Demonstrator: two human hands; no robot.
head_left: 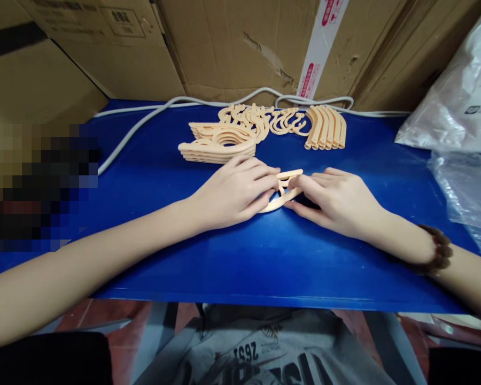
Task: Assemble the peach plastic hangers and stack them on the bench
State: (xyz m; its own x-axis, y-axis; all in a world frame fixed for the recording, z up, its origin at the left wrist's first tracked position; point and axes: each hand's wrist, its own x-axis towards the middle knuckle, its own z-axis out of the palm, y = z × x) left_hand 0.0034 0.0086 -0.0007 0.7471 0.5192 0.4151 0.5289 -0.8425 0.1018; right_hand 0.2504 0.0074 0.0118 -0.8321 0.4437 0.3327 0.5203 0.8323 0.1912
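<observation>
Between my hands, low over the blue table, is a beige plastic folding hanger (280, 202). My left hand (240, 190) curls its fingers over the left end, covering much of it. From the other side my right hand (336, 198) grips the right part between thumb and forefinger. Just beyond my left hand a stack of folded beige hangers (216, 152) lies on the table. Behind that stack are loose beige hanger hooks (256, 117), with more hooks (284, 122) to their right. A row of curved beige hanger arms (326, 128) lies farther right.
Large cardboard boxes (240, 48) stand along the back of the blue table (224, 262). A white cable (144, 120) runs before them. Clear plastic bags (457, 107) occupy the right side. A blurred-out patch (36, 192) hides something at left. The table's front edge is close to my body.
</observation>
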